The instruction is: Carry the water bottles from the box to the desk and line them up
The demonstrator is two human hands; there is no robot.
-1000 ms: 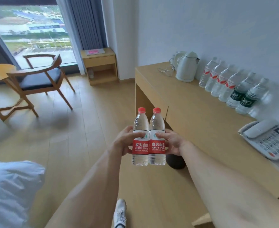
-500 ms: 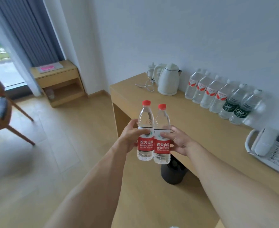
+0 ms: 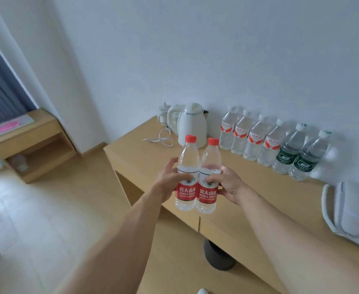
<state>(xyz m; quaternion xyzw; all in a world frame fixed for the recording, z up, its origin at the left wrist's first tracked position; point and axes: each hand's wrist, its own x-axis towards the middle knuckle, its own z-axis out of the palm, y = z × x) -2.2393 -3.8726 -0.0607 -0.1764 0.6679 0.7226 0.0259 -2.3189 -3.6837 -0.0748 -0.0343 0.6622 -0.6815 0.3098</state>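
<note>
Now the carry is nearly over: both hands are raised over the front edge of the desk (image 3: 248,204), each gripping one bottle. The left hand (image 3: 168,183) has its fingers curled round the left bottle (image 3: 187,177), and the right hand (image 3: 227,183) wraps the right bottle (image 3: 208,181). The two red-capped bottles are upright, touching side by side, clear water filling them to the neck, caps on.

To my mind the next move is to reach toward the back edge and set them down in line. At the back left corner stands a kettle (image 3: 192,128), lid down, its contents hidden. Right of it, along the wall, is the row (image 3: 274,145) of six sealed, full bottles. Past the row's right end the desk looks bare before the phone (image 3: 348,211) at the right edge, which may suit the new pair.
</note>
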